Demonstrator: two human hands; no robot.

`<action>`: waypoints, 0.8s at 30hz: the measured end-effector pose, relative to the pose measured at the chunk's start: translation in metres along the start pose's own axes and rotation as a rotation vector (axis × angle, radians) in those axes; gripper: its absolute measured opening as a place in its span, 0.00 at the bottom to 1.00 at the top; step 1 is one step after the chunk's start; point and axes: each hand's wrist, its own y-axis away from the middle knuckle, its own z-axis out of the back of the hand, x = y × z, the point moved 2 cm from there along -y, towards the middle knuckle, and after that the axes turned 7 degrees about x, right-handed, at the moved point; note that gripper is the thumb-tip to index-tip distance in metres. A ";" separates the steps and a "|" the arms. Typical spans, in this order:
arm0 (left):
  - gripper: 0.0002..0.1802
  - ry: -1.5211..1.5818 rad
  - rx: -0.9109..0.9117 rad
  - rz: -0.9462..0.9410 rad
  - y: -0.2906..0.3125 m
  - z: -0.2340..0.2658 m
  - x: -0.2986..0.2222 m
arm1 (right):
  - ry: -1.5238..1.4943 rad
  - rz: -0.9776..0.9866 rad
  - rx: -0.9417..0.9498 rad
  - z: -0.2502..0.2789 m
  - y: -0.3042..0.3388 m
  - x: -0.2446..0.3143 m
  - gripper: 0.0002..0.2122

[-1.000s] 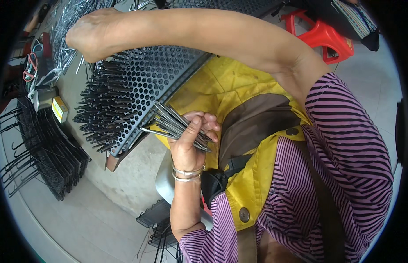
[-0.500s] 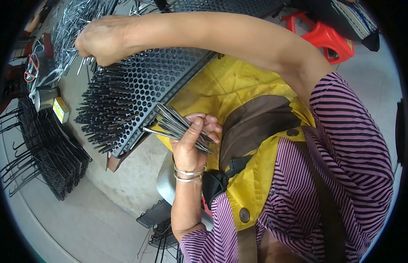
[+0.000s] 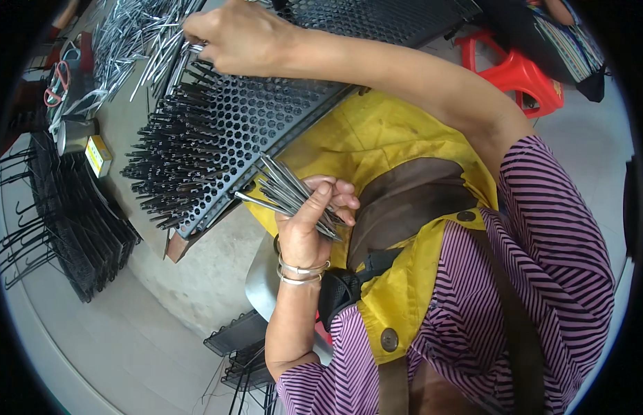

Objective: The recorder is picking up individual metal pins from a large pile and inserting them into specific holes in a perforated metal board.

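My left hand (image 3: 309,228) is closed around a bundle of thin grey metal rods (image 3: 288,194), held over my yellow apron just below the panel's lower edge. A black perforated panel (image 3: 280,111) slopes away in front of me. Many dark rods (image 3: 166,166) stand in the holes of its left part. My right hand (image 3: 231,34) reaches across to the panel's upper left edge, its fingers pinched on a shiny metal rod (image 3: 195,48) there.
A heap of loose shiny rods (image 3: 131,34) lies beyond the panel at top left. Black wire racks (image 3: 52,221) lie at the left beside a small yellow box (image 3: 98,155). A red plastic stool (image 3: 525,69) stands at upper right. More wire racks (image 3: 245,349) lie below.
My right hand has moved to the right along the panel's upper edge, away from the far-left corner. My left hand has kept the bundle in the same place.
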 end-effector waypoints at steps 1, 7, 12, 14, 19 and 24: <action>0.10 0.002 -0.006 0.009 0.000 -0.001 0.000 | 0.000 0.007 0.002 0.001 0.003 -0.002 0.03; 0.10 0.023 0.006 0.017 -0.001 -0.002 0.001 | 0.040 0.054 0.026 -0.003 0.006 -0.005 0.02; 0.10 0.079 0.018 0.019 -0.002 0.000 0.002 | 0.095 -0.022 0.087 -0.004 0.008 -0.007 0.05; 0.10 0.082 0.036 0.040 -0.002 -0.002 0.003 | 0.070 -0.007 -0.061 0.002 0.013 -0.014 0.09; 0.11 0.143 0.056 0.068 0.002 -0.003 0.004 | 0.085 0.138 -0.267 0.009 0.016 -0.016 0.09; 0.11 0.140 0.061 0.131 0.002 -0.006 0.002 | 0.157 0.154 -0.173 0.005 0.021 -0.017 0.07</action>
